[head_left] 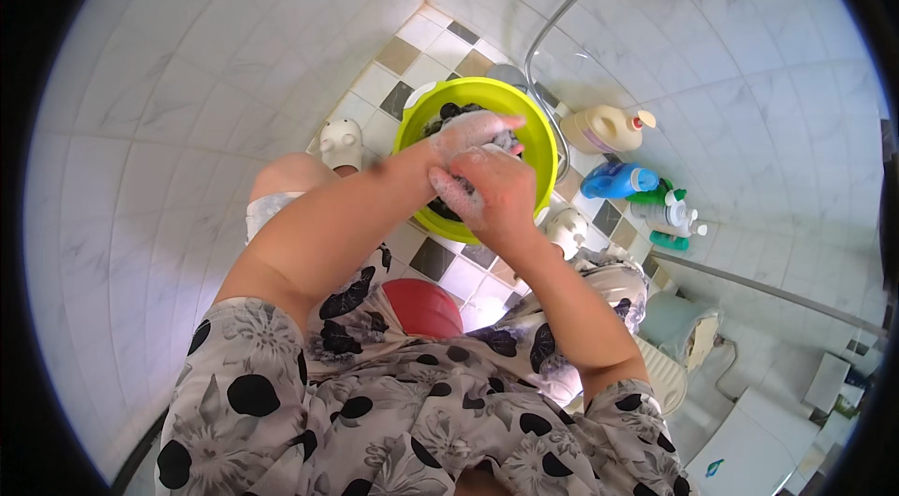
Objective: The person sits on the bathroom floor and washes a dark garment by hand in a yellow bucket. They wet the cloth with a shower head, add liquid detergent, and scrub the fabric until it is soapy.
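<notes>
Both hands are over a lime-green plastic basin (pixel 544 145) on the tiled floor. Dark, wet cloth (pixel 460 109) with suds lies in it. White foam coats my left hand (pixel 474 132), which reaches in from the left with its fingers pointing right. My right hand (pixel 495 187) overlaps it at the wrist, knuckles up, its foamy thumb pointing left. Greyish, sudsy cloth (pixel 506 140) shows between the left fingers, and dark material shows beside the right thumb. Most fingers are hidden, so I cannot tell whether either hand grips the cloth.
A shower hose (pixel 537 60) hangs down past the basin. Along the right wall lie a beige pump bottle (pixel 604 129), a blue bottle (pixel 618 180) and several smaller bottles. White clogs (pixel 341 141) flank the basin. A red stool or tub (pixel 421 308) is below me.
</notes>
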Demonstrator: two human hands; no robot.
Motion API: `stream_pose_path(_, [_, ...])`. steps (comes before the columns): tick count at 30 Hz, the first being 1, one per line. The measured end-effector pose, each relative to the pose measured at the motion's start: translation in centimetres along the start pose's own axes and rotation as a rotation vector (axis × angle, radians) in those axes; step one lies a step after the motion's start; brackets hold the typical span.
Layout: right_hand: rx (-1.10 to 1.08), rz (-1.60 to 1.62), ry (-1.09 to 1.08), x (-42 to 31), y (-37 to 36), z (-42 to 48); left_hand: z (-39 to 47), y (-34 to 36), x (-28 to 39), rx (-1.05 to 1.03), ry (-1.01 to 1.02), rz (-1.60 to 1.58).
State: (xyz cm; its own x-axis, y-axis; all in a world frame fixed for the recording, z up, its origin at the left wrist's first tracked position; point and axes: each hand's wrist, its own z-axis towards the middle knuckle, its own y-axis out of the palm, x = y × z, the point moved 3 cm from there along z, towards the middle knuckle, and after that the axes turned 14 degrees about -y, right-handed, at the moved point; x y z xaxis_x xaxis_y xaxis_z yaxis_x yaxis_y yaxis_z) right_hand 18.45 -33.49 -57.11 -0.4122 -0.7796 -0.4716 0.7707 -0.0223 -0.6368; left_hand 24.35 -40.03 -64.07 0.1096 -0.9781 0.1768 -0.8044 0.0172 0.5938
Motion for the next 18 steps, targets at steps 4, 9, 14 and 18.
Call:
stream_pose_path(4, [0.186,-0.143,0.411,8.0,-1.5,-2.4,0.9,2.3,-2.0,0.033,0.122,-0.226])
stream_pose_path(9, [0.279,-0.119,0.159,3.0,0.6,-0.8,9.8,-4.0,-2.0,-0.430,0.229,-0.385])
stream_pose_path(14, [0.317,-0.141,0.261,5.8,-0.6,-1.1,1.2,1.1,-2.3,0.097,0.208,-0.218])
stream_pose_path(18, [0.336,-0.111,0.444,6.8,-0.5,-1.3,1.9,1.1,-2.0,-0.287,0.215,-0.223])
